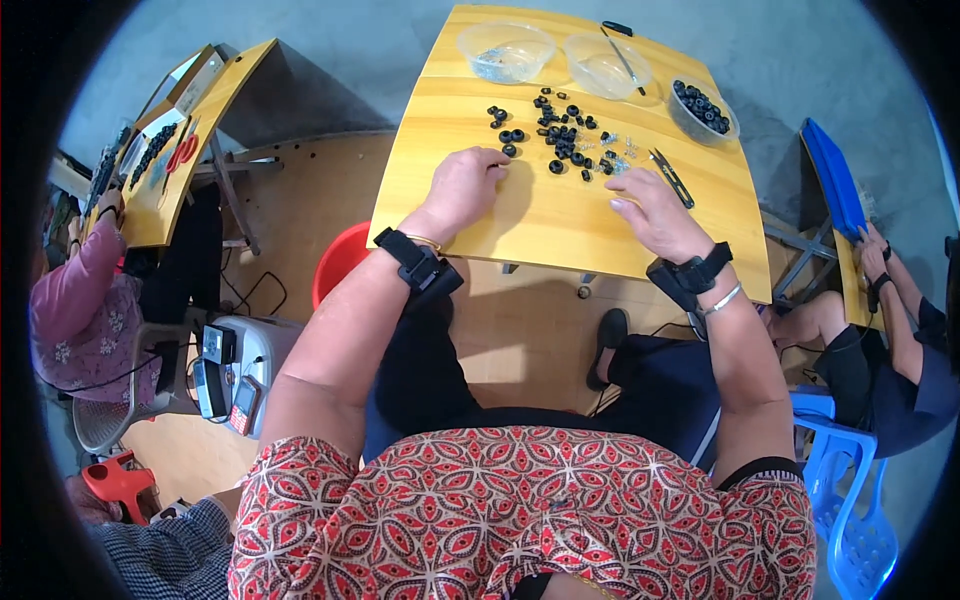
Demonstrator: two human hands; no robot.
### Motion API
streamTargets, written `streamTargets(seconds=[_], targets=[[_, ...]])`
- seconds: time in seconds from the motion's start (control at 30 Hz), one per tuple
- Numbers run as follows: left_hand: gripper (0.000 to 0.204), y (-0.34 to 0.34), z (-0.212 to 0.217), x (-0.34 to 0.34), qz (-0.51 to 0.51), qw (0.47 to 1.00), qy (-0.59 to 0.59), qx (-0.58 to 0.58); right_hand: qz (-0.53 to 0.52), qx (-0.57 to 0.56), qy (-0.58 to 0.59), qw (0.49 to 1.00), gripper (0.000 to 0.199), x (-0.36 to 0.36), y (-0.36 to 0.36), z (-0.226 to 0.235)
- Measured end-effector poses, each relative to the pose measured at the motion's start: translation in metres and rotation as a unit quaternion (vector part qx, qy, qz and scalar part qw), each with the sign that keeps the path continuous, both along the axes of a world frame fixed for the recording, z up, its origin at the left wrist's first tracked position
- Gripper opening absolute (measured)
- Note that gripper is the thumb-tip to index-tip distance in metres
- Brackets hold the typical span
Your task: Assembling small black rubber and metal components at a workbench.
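Over the left part of the yellow wooden table point(420, 180), my left hand point(465, 190) has its fingers curled together. Its fingertips are right by a round black part point(509, 151) at the edge of a loose pile; what they pinch, if anything, is hidden. On the other side, my right hand point(655, 208) reaches palm down with thumb and forefinger apart, next to small shiny metal pieces point(622, 163). Between and beyond both hands lie several small black ring-like parts point(560, 135). A pair of black thread snips point(672, 180) rests just beyond my right hand.
Two clear plastic bowls point(505, 52) point(608, 66) stand at the far side, the left one with small pieces inside. A third bowl point(705, 112) at right holds black parts. A thin dark rod point(622, 60) lies there. Co-workers sit at tables left and right. A red bucket point(342, 262) stands below.
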State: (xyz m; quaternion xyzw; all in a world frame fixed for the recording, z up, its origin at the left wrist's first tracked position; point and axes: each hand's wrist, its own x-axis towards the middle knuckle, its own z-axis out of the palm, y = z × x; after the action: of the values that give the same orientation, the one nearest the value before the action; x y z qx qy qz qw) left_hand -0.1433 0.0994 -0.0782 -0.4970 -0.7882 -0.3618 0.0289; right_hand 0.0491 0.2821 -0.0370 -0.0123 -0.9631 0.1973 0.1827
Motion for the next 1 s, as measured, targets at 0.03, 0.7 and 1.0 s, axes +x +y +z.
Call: streamTargets(seconds=[0.03,0.7,1.0], targets=[[0.015,-0.003,0.001,0.001,0.006,0.992,-0.117,0.04,0.001,0.0,0.0,1.0,0.017,0.002,-0.003,0.001],[0.019,-0.044,0.021,0.038,-0.13,0.66,-0.719,0.172,-0.115,0.121,-0.133,0.977,0.022,-0.079,0.003,-0.003],[0.015,-0.052,0.033,0.053,-0.194,0.602,-0.742,0.222,-0.039,-0.248,0.024,0.968,0.014,-0.023,-0.031,0.016]])
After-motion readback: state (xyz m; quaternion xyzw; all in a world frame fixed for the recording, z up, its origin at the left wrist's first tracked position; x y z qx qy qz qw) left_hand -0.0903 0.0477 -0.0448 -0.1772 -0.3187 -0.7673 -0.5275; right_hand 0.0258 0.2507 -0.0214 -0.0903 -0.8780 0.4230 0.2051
